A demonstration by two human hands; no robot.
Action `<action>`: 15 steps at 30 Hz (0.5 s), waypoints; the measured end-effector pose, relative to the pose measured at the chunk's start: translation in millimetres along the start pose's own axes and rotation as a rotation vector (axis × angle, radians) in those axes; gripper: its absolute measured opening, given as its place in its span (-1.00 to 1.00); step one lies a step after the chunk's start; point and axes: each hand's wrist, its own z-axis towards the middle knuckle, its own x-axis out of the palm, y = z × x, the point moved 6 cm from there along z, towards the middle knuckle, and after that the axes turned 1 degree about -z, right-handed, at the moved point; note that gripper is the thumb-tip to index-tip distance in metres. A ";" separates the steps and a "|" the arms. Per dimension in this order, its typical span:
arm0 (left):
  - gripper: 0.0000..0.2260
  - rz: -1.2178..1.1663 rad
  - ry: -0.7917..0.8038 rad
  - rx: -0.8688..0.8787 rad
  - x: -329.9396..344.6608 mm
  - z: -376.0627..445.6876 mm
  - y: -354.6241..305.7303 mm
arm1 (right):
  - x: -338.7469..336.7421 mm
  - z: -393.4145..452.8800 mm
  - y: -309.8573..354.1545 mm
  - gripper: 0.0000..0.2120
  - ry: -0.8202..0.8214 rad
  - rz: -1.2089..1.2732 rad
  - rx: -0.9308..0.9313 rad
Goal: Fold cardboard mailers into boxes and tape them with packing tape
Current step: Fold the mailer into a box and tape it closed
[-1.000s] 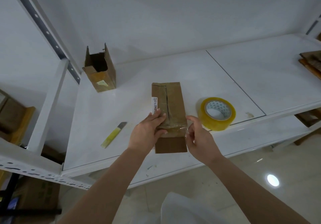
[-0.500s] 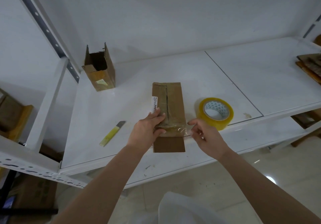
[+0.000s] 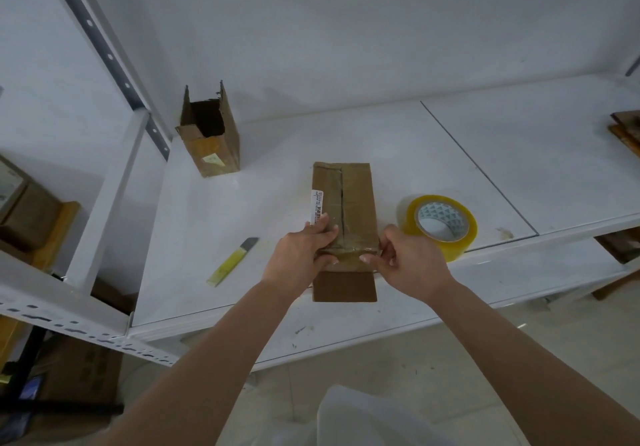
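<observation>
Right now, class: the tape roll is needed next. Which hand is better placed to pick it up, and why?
The right hand. It sits beside the tape roll, while the left hand holds the box steady on the far side.

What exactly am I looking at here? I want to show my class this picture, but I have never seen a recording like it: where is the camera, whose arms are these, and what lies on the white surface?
No machine here: the camera sits on a person's head, looking forward and down, so the two bare arms are the wearer's own. The left hand rests on a closed cardboard box lying flat on a white shelf. The right hand pinches a strip of clear tape laid across the box, at the box's right edge. Right of the box lies a yellowish roll of packing tape. Left of it lies a yellow utility knife. Further back stands a second box, upright with its top flaps open.
</observation>
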 end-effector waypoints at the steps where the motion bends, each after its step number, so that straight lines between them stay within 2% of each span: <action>1: -0.51 -0.001 0.002 0.000 0.0 0.0 0.1 | -0.5 2.0 0.0 -0.59 0.015 -0.065 -0.019; 4: -0.51 0.017 0.011 -0.006 0.3 0.5 0.7 | 0.9 5.6 4.8 -0.52 -0.003 -0.174 -0.065; 10: -0.51 0.032 0.024 -0.012 0.9 1.0 0.0 | 0.6 8.8 5.5 -0.44 0.000 -0.135 -0.096; 15: -0.51 0.042 0.026 -0.014 0.7 1.9 -0.5 | -1.8 6.4 13.6 -0.55 -0.065 -0.185 -0.098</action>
